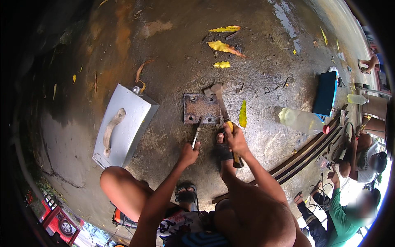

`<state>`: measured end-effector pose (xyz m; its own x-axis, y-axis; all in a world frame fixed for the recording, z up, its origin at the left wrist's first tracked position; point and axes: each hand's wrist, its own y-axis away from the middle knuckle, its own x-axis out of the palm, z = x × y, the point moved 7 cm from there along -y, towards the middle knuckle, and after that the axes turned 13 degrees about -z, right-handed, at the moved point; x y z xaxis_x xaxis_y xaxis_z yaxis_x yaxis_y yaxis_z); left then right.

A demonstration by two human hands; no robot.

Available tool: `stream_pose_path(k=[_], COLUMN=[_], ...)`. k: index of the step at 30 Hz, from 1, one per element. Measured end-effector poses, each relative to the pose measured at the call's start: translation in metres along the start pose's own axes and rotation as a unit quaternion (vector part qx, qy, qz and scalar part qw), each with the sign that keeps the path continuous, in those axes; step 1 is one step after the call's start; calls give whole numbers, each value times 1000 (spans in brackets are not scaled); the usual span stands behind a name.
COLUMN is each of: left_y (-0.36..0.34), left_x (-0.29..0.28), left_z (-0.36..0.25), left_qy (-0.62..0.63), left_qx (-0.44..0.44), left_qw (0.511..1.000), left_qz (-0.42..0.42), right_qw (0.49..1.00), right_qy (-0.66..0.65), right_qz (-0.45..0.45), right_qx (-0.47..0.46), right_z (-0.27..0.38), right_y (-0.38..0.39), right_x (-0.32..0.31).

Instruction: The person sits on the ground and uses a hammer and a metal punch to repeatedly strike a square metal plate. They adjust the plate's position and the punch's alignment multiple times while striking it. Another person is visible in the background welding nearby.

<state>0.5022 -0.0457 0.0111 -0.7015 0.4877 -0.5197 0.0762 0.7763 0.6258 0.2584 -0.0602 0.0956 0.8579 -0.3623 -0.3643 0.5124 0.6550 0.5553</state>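
Observation:
A rusty square metal plate point(200, 108) with holes near its corners lies flat on the wet concrete before me. My left hand point(189, 153) is closed round a slim metal rod-like tool point(196, 137), whose far tip meets the plate's near edge, by a hole. In my right hand point(236, 140) is a hammer point(222, 108), gripped by its dark and yellow handle. Its head is over the plate's far right corner; whether it touches cannot be made out. My sandalled foot point(221, 142) is close to the plate's near right corner.
A silver metal box point(123, 123) with a curved handle is at the left. To the right are a large plastic bottle point(301, 120), a blue case point(325, 94) and long metal bars point(296, 158). Yellow leaves point(224, 47) litter the floor. Other people point(349, 210) sit at far right.

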Motion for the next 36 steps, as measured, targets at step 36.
stream_pose_path(k=[36], left_y=[0], left_x=[4], left_z=[-1], left_qy=[-12], left_qx=[-23], left_qw=[1000], left_qz=[16], right_qw=[980], right_qy=[44], right_qz=[-7], right_qx=[-194], right_z=[5], right_y=[6], right_x=[18])
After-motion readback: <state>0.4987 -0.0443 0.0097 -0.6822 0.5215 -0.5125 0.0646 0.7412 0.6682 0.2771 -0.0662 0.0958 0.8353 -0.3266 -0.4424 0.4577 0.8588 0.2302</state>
